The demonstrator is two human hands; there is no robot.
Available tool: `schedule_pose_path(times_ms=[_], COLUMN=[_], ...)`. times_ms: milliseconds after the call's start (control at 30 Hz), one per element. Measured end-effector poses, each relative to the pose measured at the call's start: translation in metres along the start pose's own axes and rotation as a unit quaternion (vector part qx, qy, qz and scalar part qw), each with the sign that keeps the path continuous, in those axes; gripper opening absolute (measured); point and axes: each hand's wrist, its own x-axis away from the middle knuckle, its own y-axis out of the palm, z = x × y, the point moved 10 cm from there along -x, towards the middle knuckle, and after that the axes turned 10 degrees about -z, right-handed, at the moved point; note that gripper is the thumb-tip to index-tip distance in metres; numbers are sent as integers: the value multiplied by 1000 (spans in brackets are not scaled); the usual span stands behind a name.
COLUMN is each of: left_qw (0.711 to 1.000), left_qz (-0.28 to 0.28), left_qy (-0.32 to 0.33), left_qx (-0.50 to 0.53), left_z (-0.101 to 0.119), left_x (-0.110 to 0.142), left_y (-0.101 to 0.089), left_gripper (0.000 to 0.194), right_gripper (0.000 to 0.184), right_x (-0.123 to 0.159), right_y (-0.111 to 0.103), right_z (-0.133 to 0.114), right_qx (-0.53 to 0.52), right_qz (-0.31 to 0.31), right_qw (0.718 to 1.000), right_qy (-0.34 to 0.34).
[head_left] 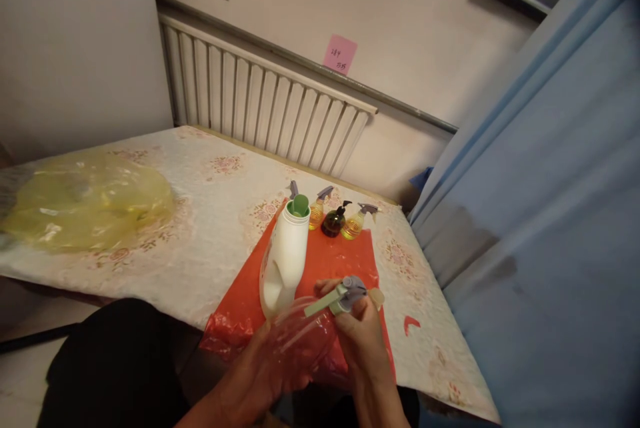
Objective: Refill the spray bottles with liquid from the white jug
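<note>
Over the front of the red plastic sheet [337, 258], a large clear spray bottle [305, 338] is tilted between my hands. My left hand [245, 371] is closed around the side of its see-through body. At its grey and pale green head [347, 291], my right hand [363, 331] grips with bent fingers; part of the grip is hidden behind the head. Just beyond stands a white jug [287, 251] with a handle and a green piece in its mouth. Behind the jug are a dark pump bottle [333, 221] and several small yellow trigger bottles [353, 226].
A crumpled yellow plastic bag [90, 201] lies on the left of the flowered tablecloth [210, 215]. A small red scrap [411, 325] lies at the right. Beyond the table is a radiator [265, 95]; a blue curtain [540, 215] hangs along the right side.
</note>
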Motion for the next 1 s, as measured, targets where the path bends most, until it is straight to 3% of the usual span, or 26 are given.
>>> schedule_pose_path(times_ms=[100,267,433,533,733,867,1000], left_qw=[999,998,999,999,999,999,1000], left_qz=[10,-9,-9,-24,-11,-13,-10], left_qy=[-9,-18,-2,9,2,-5,-2], left_qx=[38,55,38,41,48,29,13], left_z=[-4,-7,-4,-1,-2,-4,-5], left_x=[1,1,2,0,0,0,-2], left_y=[-3,-6,-7,-1,-2,-6,-7], left_gripper=[61,61,57,56,56,60,61], right_gripper=[42,49,34,33,50,48,75], right_x=[3,5,7,8,11,16,28], right_y=[-2,11,-16,-17,2,0,-7], right_z=[1,0,-1,-4,4,13,19], right_qx=[16,-37,82,140,13,70,155], right_qz=[24,-49,60,66,-33,-45,-10], right_qw=[1000,998,995,988,999,995,984], right_qy=[3,6,-13,-22,-1,48,85])
